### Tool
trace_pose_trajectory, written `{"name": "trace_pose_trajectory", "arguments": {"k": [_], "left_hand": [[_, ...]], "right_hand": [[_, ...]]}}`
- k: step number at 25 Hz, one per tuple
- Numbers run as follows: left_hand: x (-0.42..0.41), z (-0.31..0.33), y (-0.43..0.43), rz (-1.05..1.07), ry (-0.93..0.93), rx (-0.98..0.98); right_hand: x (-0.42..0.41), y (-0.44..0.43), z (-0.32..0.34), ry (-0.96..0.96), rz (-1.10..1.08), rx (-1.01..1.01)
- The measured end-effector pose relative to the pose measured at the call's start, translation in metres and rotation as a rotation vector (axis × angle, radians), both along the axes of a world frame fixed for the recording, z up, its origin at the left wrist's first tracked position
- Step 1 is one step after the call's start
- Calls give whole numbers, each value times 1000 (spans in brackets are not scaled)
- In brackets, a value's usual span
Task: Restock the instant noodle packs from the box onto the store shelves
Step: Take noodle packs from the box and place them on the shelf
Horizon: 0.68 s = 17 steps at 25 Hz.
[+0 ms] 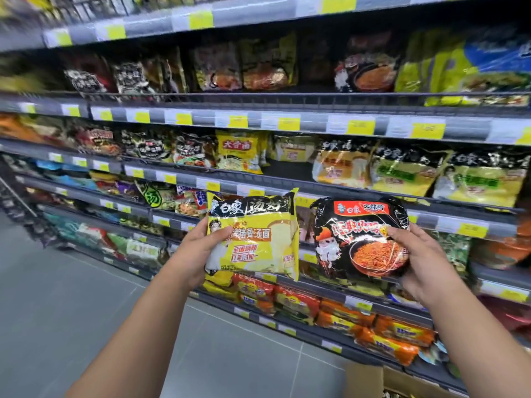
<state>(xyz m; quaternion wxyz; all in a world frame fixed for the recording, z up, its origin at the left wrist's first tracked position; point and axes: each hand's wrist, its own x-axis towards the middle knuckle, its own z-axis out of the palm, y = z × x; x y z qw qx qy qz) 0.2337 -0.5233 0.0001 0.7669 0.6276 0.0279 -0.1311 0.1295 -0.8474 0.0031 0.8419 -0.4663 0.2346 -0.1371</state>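
- The left hand (198, 248) is gripping the yellow pack (255, 234) by its left edge. The thumb is curling over the front and the fingers are hidden behind the wrapper.
- That pack is hanging upright in the air, label facing us, in front of the lower shelf rails and resting on nothing.
- The right hand (422, 259) is pinching the black pack (362, 237) at its right edge, with the thumb pressing on the front and the fingers tucked behind.
- The two packs are sitting side by side with a narrow gap between them, and neither is on a shelf yet.
- Moving outward, the middle shelf (287, 122) is showing a dark open gap (287, 168) near its centre, just left of a row of similar yellow packs (342, 165). That looks like the likely home for the yellow one.
- On the shelf above, toward its right end, a black pack with a bowl picture (367, 70) seems to be matching the one in the right hand.
- The cardboard box (370, 377) is peeking in at the bottom edge, below the lowest shelf. Its contents are out of sight.
- Most rows are looking well filled, so the job appears to be well underway. These two packs are waiting to be placed, and how many remain in the box cannot be told.
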Motion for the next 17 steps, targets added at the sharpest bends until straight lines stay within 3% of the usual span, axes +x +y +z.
{"name": "trace_pose_trajectory", "arguments": {"k": [7,17], "left_hand": [[66,22,42,-73,-86,-56],[111,84,-25,-117,-181,-164]], "right_hand": [[42,45,32,-35,-24,-17],[99,-13,157,-306,-116,-209]]}}
